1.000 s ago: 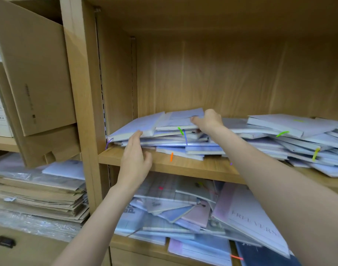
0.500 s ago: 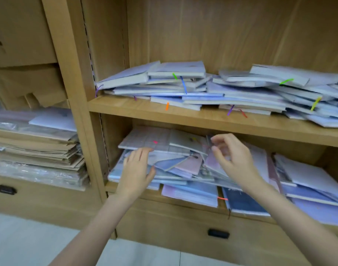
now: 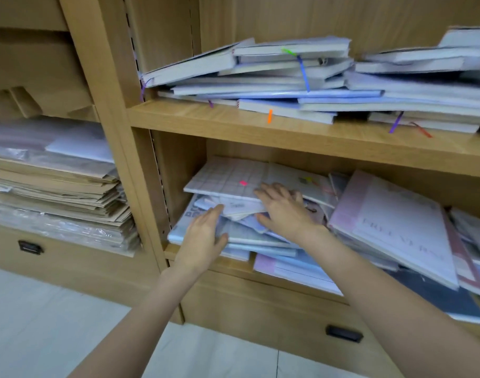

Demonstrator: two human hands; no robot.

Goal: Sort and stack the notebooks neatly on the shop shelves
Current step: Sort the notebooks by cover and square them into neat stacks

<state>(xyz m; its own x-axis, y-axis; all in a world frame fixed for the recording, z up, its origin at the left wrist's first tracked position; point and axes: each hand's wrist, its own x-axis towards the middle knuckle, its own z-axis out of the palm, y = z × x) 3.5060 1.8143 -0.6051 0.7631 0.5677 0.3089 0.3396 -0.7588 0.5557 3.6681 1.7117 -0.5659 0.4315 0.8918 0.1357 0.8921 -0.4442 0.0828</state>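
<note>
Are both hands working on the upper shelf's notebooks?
No, the left hand and right hand both rest on the messy notebook pile on the lower shelf.

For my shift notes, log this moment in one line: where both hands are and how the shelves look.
left hand: flat on lower-shelf pile | right hand: fingers spread on the pile under grid notebook | upper-shelf stacks: untidy
</note>
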